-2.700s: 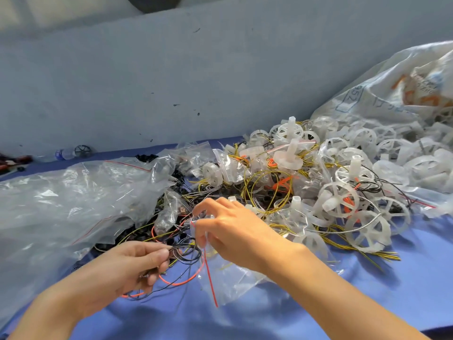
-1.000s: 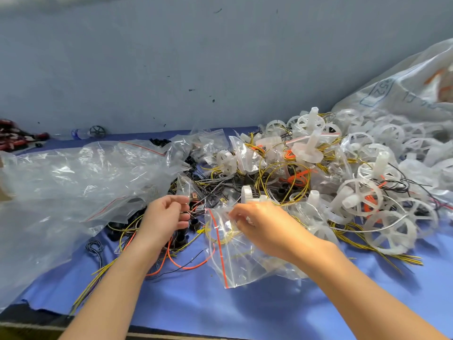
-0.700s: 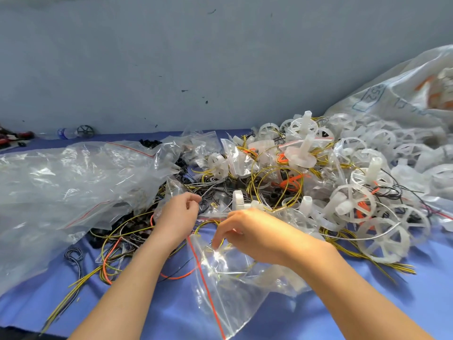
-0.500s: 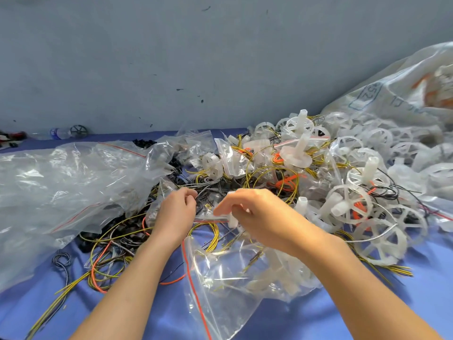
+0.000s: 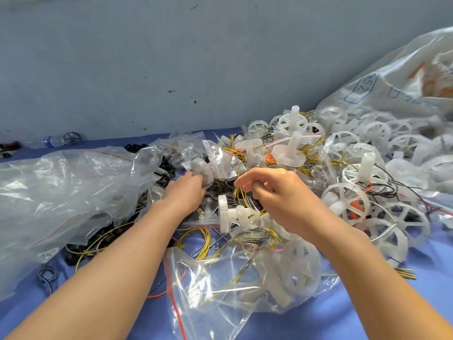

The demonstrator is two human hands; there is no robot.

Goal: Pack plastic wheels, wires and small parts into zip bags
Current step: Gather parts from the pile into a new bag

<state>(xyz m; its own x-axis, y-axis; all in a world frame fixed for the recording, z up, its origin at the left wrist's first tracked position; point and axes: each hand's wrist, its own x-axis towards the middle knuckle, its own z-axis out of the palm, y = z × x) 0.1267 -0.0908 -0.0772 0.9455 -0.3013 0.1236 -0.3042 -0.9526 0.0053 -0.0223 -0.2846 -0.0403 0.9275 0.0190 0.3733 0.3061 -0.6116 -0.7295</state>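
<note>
Gathering step, I'd say: your right hand [image 5: 279, 195], half-curled, pinched yellow wires [image 5: 239, 195] under its fingertips; your left hand [image 5: 186, 195] curled against a small wheel [image 5: 203, 169], grip unclear. The part-filled zip bag [image 5: 220, 290] lay just beneath your wrists. Next called for lifting them free into its mouth.

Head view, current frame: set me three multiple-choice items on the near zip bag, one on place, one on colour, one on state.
1. Where does the near zip bag lie? A on the blue cover, nearest the camera; B on a shelf; C on the floor.
2. Its seal strip is: A green; B red; C black.
3. The bag is: A empty; B lifted clear of the table; C holding white wheels and yellow wires.
Key: 1 A, it lies on the cover at the bottom of the view; 2 B, a red line runs along its edge; 3 C, wheels and wires show through the plastic.
</note>
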